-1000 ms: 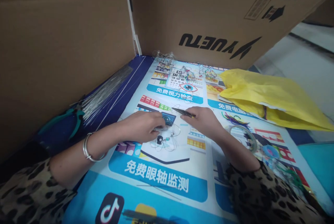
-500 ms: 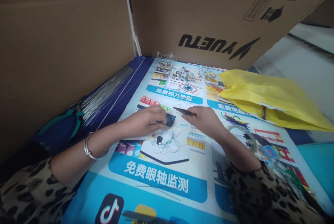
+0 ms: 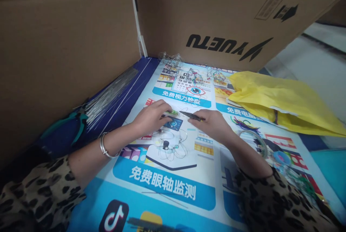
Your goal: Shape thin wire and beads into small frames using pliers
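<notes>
My right hand (image 3: 212, 124) is closed around dark pointed pliers (image 3: 191, 116), whose tips point left. Close to those tips lies a thin wire piece (image 3: 184, 113), faint against the printed sheet. Opposite, my left hand (image 3: 152, 116) hovers over the sheet with thumb and forefinger apart; I see nothing between them. Just below it rests a wire ornament (image 3: 177, 152) with looped petals, a few pale and teal beads, and a dark piece at its middle left. My left hand's lower fingers are partly hidden.
A printed sheet (image 3: 162, 181) covers the table. Left lie a bundle of straight wires (image 3: 110, 97) and teal-handled pliers (image 3: 78, 127). Finished-looking wire pieces (image 3: 194, 75) sit at the back by cardboard walls (image 3: 216, 8). Right are a yellow bag (image 3: 283, 98) and a tape roll (image 3: 263, 142).
My left hand has shifted slightly up and left, away from the ornament, and its thumb and forefinger have parted. My right hand with the pliers has stayed nearly still.
</notes>
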A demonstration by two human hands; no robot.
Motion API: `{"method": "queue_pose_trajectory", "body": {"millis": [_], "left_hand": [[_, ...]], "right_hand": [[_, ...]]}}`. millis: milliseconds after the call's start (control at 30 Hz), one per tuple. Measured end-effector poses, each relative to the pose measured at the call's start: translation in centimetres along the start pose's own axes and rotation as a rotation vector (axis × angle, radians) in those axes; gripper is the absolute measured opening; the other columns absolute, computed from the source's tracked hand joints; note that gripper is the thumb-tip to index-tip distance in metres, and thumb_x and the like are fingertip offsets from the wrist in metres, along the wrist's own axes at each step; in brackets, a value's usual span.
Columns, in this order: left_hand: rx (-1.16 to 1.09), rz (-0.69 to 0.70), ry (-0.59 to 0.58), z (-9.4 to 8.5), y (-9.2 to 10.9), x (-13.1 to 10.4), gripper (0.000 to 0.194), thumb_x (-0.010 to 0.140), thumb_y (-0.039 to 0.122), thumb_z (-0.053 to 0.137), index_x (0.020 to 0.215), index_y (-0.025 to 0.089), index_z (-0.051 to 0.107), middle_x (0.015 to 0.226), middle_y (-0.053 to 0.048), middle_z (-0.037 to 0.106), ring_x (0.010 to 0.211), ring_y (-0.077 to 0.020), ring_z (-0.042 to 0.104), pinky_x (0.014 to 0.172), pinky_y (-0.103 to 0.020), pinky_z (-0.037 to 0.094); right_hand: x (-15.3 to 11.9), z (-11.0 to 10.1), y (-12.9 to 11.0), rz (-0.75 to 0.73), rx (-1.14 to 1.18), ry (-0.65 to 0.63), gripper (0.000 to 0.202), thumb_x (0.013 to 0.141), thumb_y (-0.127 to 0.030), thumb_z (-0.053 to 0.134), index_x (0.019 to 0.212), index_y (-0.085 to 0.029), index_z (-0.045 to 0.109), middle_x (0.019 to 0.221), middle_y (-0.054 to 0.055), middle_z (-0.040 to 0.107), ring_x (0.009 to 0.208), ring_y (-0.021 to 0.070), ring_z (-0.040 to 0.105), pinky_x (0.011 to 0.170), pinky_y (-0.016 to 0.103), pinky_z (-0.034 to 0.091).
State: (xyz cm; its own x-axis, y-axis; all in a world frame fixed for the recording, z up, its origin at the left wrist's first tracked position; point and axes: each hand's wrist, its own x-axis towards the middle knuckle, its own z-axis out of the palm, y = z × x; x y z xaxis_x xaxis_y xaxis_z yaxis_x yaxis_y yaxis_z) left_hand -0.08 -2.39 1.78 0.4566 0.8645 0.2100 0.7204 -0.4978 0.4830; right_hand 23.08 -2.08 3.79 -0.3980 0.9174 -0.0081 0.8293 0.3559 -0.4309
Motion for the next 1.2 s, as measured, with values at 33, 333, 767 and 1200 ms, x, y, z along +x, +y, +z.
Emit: {"method": "queue_pose_trajectory", "body": {"millis": [33,333,767,1200], "left_hand": [[0.006,0.013,0.005,-0.3,0.3,-0.2,0.014,0.081,0.025,0.058,0.093,0.017,0.058,0.097,-0.003,0.055,0.081,-0.0139,0.053,0.072,-0.026,0.042],[0.170,0.103,-0.298,-1.6,3.5,-1.9,0.011,0.080,0.025,0.056,0.079,0.019,0.066,0.082,-0.003,0.059,0.078,-0.0172,0.056,0.065,-0.027,0.039],[0.227,0.104,-0.371,-1.4,4.1,-2.3,0.018,0.081,0.015,0.043,0.077,0.017,0.060,0.082,-0.005,0.061,0.075,-0.0176,0.057,0.062,-0.027,0.038],[-0.135,-0.235,-0.198,-0.9,3.5,-4.7,0.004,0.075,0.018,0.048,0.077,0.020,0.046,0.063,0.004,0.054,0.058,-0.0113,0.051,0.052,-0.021,0.033]], "right_hand": [[0.0,0.0,0.0,0.000,-0.002,0.002,0.024,0.080,-0.040,0.052,0.072,-0.021,0.063,0.072,-0.001,0.062,0.067,0.0126,0.052,0.057,0.024,0.031],[-0.1,0.0,-0.4,-0.033,0.009,-0.017,0.025,0.081,-0.039,0.051,0.067,-0.020,0.060,0.067,-0.001,0.059,0.063,0.0115,0.049,0.055,0.023,0.028],[-0.8,0.7,-2.1,-0.046,-0.341,-0.047,0.017,0.082,-0.031,0.051,0.078,-0.022,0.065,0.080,0.002,0.065,0.078,0.0159,0.056,0.057,0.024,0.029],[-1.7,1.1,-3.1,-0.134,-0.594,-0.035,0.018,0.081,-0.017,0.047,0.076,-0.019,0.065,0.076,0.007,0.064,0.071,0.0178,0.054,0.055,0.028,0.029]]}}
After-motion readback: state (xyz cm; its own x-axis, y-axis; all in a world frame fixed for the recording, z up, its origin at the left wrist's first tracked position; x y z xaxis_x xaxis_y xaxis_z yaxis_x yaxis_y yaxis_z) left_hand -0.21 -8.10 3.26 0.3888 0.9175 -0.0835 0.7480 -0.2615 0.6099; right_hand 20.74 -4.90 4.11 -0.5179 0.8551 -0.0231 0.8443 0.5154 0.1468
